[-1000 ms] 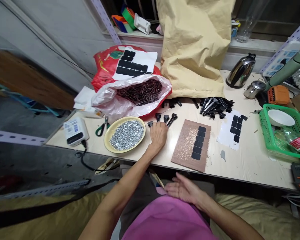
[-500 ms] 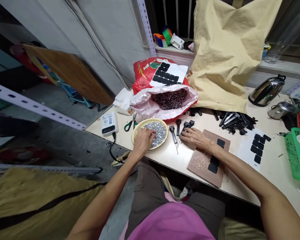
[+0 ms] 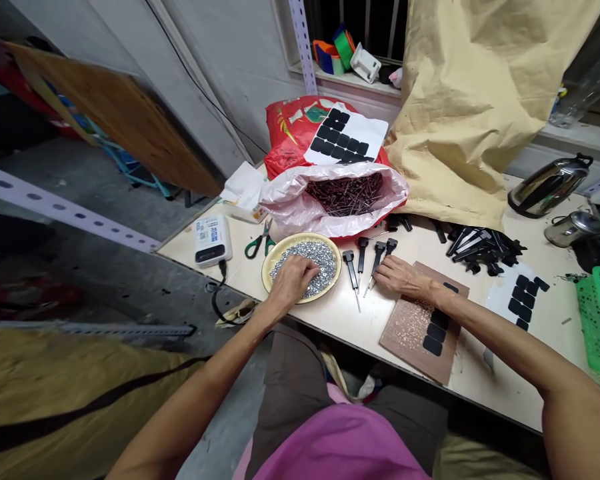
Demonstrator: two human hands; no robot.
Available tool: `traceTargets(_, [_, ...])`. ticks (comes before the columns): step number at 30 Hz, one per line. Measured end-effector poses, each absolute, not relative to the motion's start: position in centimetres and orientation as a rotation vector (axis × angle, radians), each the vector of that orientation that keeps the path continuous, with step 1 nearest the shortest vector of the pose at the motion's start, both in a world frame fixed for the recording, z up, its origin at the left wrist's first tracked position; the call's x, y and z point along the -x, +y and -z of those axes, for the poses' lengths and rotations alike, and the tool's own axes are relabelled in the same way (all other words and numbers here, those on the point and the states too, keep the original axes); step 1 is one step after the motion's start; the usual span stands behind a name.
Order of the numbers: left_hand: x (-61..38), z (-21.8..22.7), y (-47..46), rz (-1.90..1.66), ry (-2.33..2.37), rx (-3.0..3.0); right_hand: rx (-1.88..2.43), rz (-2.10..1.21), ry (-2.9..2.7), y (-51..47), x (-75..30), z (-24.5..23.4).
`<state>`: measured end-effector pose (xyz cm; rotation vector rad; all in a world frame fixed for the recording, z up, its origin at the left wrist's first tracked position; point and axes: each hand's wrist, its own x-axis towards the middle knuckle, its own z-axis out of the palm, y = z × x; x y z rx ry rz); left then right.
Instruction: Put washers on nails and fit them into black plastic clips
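Small metal parts (image 3: 314,252) heaped in a yellow bowl (image 3: 267,270) on the desk (image 3: 560,303). Left hand (image 3: 293,279) over them, fingers bent down; cannot tell if any is pinched. Just right of the bowl, four black rod-tipped pieces (image 3: 351,268) in a row; right hand (image 3: 399,277) at the rightmost, fingers curled, grip unclear. Farther right, a loose black heap (image 3: 485,248). Judged: four laid out, parts plentiful, heap unaligned; which are finished, cannot tell.

Place: small makeshift workshop around me
Bench: pale wood-topped table (image 3: 240,273), yellow oval bowl (image 3: 269,262) of silvery metal bits (image 3: 325,257), red plastic sack (image 3: 286,157) of dark thin pins (image 3: 347,195)
Racking: lilac perforated post (image 3: 303,47)
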<state>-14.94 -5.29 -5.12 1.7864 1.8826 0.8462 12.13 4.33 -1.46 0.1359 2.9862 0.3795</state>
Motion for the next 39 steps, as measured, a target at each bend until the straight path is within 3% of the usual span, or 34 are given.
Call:
traceTargets(8, [15.4,3.2,-5.0,-1.272,1.713,-0.917,-0.002,-0.317,3.016,5.3,-12.4,1.8])
traceTargets(13, [14.8,1.4,-5.2,-1.288,1.383,-0.423,0.032,-0.178,3.172,5.1,-11.8,1.2])
traceTargets(16, [13.2,0.4,-5.6,-1.346,1.284,-0.312,-0.445,0.074,3.421,3.2,-10.2,-0.5])
traceTargets(19, [11.0,-0.4,-5.9,-1.46,1.241,-0.279,-1.05,0.562,3.509,0.7,-7.9,-2.2])
traceTargets(21, [9.7,-0.9,-6.0,-1.531,1.216,-0.272,-1.14,0.885,3.469,-0.6,-6.7,-2.8])
traceTargets(24, [8.3,-1.3,-6.1,-1.613,1.186,-0.286,-1.131,1.115,3.41,-1.5,-5.9,-3.0])
traceTargets(30, [7.3,-1.4,-6.4,-1.654,1.164,-0.358,-1.144,1.21,3.42,-1.8,-6.1,-2.6])
traceTargets(39, [6.6,-1.1,-6.3,-1.681,1.114,-0.337,-1.151,1.058,3.43,-1.8,-6.7,-2.8])
